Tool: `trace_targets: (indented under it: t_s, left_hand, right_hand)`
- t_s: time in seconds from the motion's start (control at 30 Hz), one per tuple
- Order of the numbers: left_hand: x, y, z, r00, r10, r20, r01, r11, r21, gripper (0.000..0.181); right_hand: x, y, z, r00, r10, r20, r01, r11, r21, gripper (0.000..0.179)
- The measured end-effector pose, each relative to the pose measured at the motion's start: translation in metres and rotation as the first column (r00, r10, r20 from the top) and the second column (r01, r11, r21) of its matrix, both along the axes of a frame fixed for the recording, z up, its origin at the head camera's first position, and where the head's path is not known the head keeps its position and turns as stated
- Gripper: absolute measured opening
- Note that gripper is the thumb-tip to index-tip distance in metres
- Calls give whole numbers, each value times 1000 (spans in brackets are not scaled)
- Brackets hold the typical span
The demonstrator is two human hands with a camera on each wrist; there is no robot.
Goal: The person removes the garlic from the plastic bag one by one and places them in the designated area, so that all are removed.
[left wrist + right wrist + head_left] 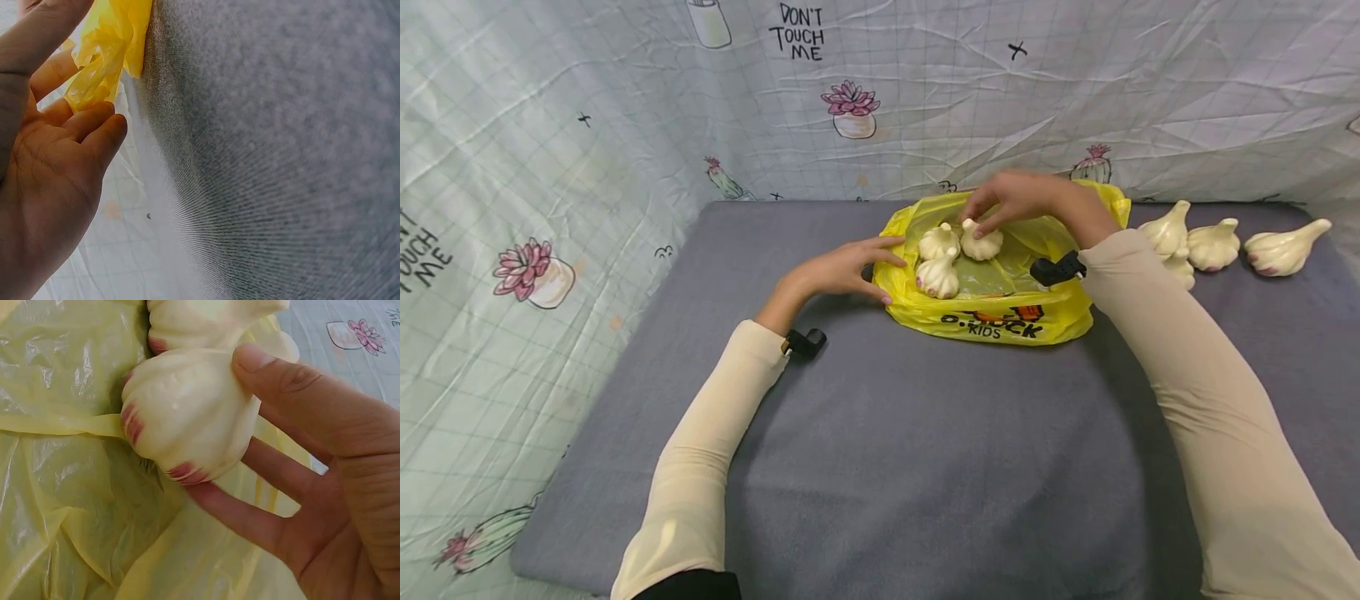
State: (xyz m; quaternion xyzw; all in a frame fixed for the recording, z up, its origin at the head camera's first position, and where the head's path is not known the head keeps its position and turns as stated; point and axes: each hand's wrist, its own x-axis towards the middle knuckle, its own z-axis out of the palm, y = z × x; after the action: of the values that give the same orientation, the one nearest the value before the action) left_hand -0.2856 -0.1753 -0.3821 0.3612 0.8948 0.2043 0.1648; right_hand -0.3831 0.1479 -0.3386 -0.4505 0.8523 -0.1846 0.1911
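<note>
Near the back of the table lies a yellow plastic bag, its mouth spread wide and dark lettering on the front. My right hand reaches over the bag and holds a garlic bulb between thumb and fingers. The right wrist view shows this bulb pale, with purple streaks at its base. Beside it inside the bag are two more bulbs, one behind and one in front. At the bag's left end, my left hand touches the plastic with thumb and fingers spread apart.
Several more garlic bulbs lie right of the bag, partly behind the right sleeve. The farthest bulb points its stem right. A grey cloth covers the table, and a printed curtain hangs behind it.
</note>
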Motion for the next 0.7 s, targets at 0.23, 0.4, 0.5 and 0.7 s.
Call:
trace_targets:
  t_s: [0.23, 0.4, 0.5, 0.7]
  left_hand:
    - [0, -1, 0, 1000, -2, 6, 2, 1000, 3, 66]
    - [-1, -1, 1, 1000, -4, 13, 4, 1000, 8, 66]
    - [0, 0, 2, 1000, -3, 13, 3, 1000, 2, 66]
    - [2, 0, 3, 1000, 4, 12, -4, 1000, -3, 65]
  right_hand:
    - [3, 6, -6, 994, 78, 80, -71, 994, -85, 33]
    - [5, 13, -11, 995, 80, 54, -72, 988, -139, 30]
    - [8, 16, -13, 997, 43, 57, -34, 987, -157, 28]
    - [8, 20, -20, 997, 30, 71, -14, 976, -217, 25]
